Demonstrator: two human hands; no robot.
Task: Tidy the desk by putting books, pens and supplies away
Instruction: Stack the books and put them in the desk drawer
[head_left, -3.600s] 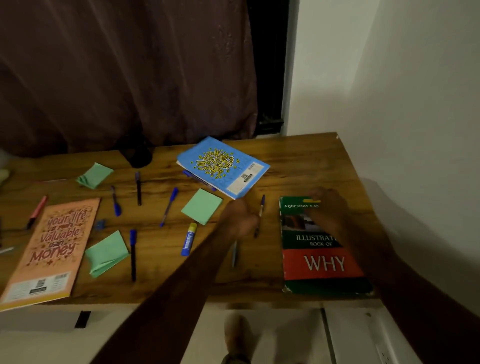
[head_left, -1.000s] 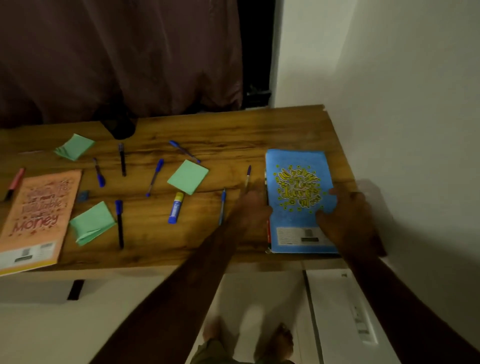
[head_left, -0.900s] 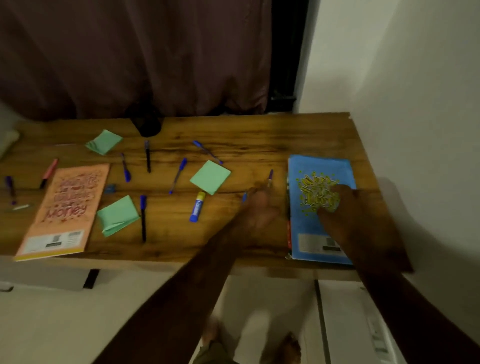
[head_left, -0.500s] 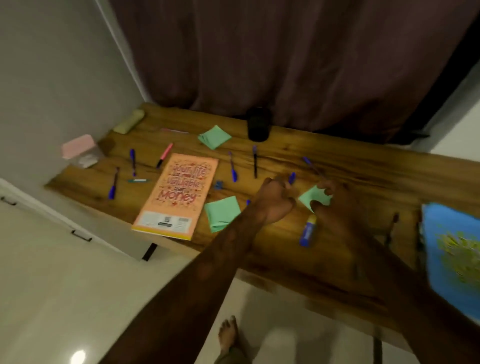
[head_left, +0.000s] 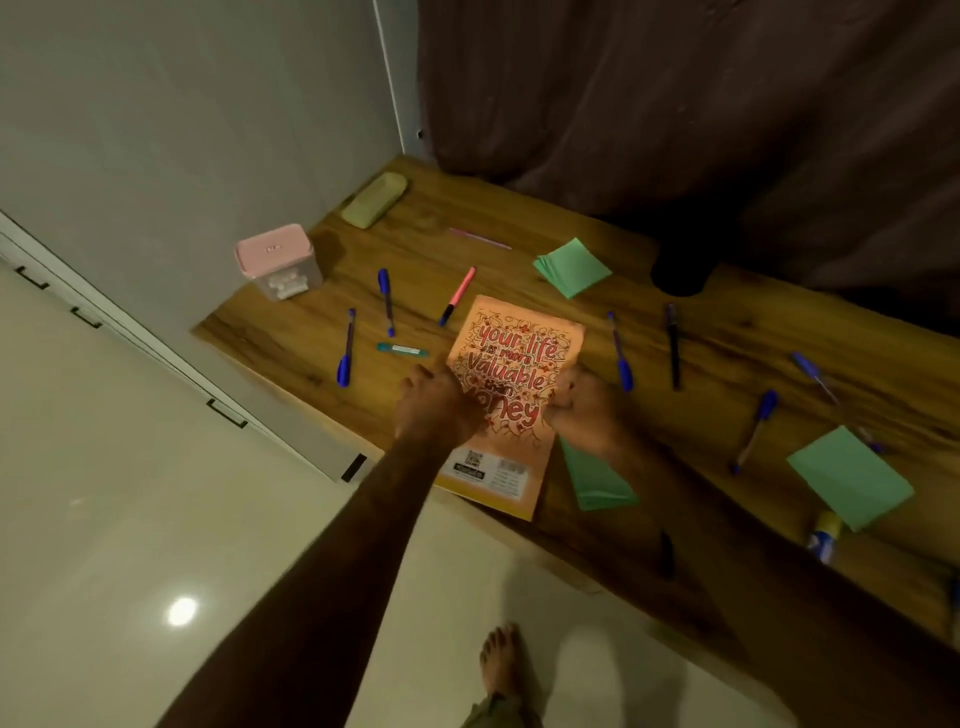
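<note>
Tidying under way: a person stands barefoot at a wooden bench (head_left: 291, 338) strewn with stationery, both hands on an orange book (head_left: 511, 358).

At far left, by the wall, a clear box with a pink lid (head_left: 275, 262) sits at the bench's corner, with a yellowish pouch (head_left: 374, 199) behind it. Beside them lie a blue pen (head_left: 346, 348) near the front edge, a second blue pen (head_left: 385, 301) further back and a short teal marker (head_left: 402, 349) just off the book's left side. A pink marker (head_left: 458, 296) points at the book's far corner, and a thin pink pen (head_left: 480, 239) lies beyond it.

The book lies with its near end at the bench's front edge. The left hand (head_left: 436, 405) has its grip curled on the left edge of the cover, and the right hand (head_left: 584, 410) is curled on the right edge. Whether the book is lifted cannot be told.

Behind the book rests a stack of green notes (head_left: 571, 267). A green pad (head_left: 597, 480) lies just right of the book, partly under the right forearm. Further right are a third blue pen (head_left: 621, 353), a black pen (head_left: 672, 345) and a dark cup (head_left: 678, 265) by the curtain (head_left: 675, 104). Beyond those lie a fourth blue pen (head_left: 813, 369), a fifth blue pen (head_left: 753, 431), a larger green pad (head_left: 849, 478) and a glue stick (head_left: 825, 538).

A bare foot (head_left: 501, 660) shows on the pale floor (head_left: 156, 519).
</note>
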